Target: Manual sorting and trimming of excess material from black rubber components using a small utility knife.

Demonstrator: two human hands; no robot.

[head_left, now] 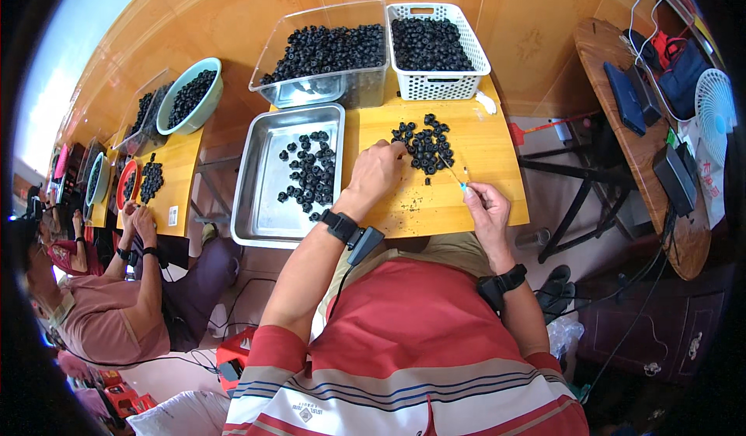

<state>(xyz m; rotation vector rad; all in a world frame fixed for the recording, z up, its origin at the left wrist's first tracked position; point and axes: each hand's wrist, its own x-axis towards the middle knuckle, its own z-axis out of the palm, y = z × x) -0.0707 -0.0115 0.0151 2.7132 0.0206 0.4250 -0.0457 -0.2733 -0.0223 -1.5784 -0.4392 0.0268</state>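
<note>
On the yellow table (373, 117) lies a loose pile of small round black parts (429, 152). My left hand (377, 172) is at the pile's left side with its fingers curled together; what is in them, if anything, is hidden. Held in my right hand (488, 207) is a thin pick-like tool (464, 185), blue near my fingertips, its slim shaft slanting toward the pile. Dark crumbs (416, 203) are scattered nearer to me. Left of the pile, a metal tray (262, 176) contains more black parts (309, 176).
Behind stand a clear plastic bin (365, 90) and a white perforated basket (439, 86), both full of black parts. A co-worker (116, 304) sits at the left by another table (183, 172) with a pale green basin (216, 98). At right are a wooden side table (614, 117) and a fan (713, 106).
</note>
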